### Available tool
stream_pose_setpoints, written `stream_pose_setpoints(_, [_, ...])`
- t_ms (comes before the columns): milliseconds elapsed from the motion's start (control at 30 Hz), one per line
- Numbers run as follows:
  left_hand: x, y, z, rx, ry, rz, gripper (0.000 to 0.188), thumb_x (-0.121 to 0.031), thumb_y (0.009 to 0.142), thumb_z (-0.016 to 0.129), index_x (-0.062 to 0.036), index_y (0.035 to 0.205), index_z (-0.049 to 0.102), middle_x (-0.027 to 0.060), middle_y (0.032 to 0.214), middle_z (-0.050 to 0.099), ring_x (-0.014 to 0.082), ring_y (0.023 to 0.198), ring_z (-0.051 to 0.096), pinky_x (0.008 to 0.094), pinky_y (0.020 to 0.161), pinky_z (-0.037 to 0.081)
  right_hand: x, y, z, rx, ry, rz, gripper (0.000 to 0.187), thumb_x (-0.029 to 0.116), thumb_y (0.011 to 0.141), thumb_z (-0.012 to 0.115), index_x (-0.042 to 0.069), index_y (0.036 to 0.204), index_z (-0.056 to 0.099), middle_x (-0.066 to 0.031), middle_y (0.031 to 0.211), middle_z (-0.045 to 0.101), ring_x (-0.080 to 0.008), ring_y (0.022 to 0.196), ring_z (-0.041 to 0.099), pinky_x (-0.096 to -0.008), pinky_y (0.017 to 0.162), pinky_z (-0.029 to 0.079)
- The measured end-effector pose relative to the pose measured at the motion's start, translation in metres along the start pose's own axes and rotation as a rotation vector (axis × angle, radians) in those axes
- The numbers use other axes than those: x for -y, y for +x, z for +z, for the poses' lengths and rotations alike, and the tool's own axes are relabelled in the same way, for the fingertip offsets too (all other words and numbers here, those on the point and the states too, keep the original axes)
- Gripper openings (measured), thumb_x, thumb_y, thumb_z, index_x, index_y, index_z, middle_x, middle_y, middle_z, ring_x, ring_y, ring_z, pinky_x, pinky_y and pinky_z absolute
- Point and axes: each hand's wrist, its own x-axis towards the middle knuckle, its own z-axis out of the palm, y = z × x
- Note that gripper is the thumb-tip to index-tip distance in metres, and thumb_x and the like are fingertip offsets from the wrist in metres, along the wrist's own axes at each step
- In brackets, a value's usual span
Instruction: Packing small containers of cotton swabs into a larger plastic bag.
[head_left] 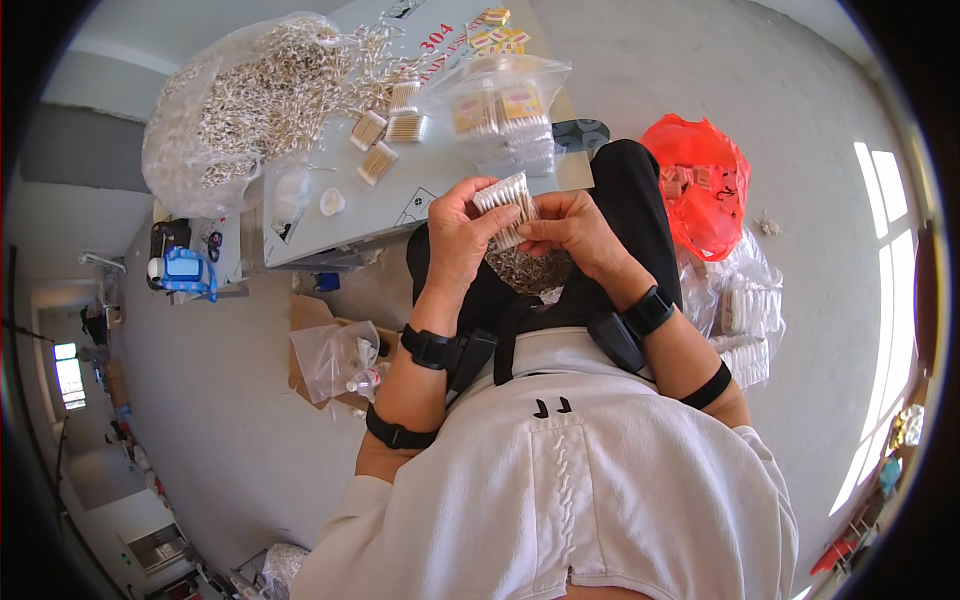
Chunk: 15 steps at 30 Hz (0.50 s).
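Over my lap, a flat bundle of cotton swabs [503, 197] is held between both hands. My left hand [456, 232] grips its left side, with the thumb across the front. At its right lower edge, the fingers and thumb of my right hand [580, 232] are closed on the same bundle. The bundle stands tilted, white tips upward. Below the hands, a heap of loose cotton swabs [528, 270] shows between my legs, partly hidden. On the table [350, 215] ahead lie several similar swab bundles [376, 162].
A large clear bag [180, 150] of loose swabs spills onto the table. Beside it stands a clear bag of packed swabs [505, 115]. On the floor at right are a red bag [700, 215] and a clear bag of white packs [748, 310]. A cardboard box [303, 350] sits left.
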Motion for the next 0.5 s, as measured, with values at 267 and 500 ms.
stream_pose_setpoints(267, [0.0039,0.0003,0.0011,-0.011,-0.005,0.027,0.025,0.0,0.078,0.075,0.0037,0.102,0.067,0.0027,0.088,0.068,0.0075,0.076,0.061,0.0221,0.071,0.052,-0.0031,0.0009,-0.0013,0.001,0.02,-0.003,0.022,0.004,0.086,0.07,-0.001,0.107,0.069,-0.0066,0.09,0.071,-0.0117,0.073,0.068,-0.0229,0.069,0.057])
stream_pose_setpoints(500, [0.0064,0.0007,0.0002,-0.019,-0.007,0.024,0.024,0.0,0.078,0.075,0.0034,0.1,0.067,0.0024,0.087,0.068,0.0072,0.075,0.061,0.022,0.071,0.051,-0.0047,0.0021,-0.0021,0.01,0.034,0.008,0.023,0.003,0.086,0.07,-0.002,0.108,0.069,-0.0068,0.091,0.071,-0.0117,0.074,0.068,-0.0236,0.069,0.057])
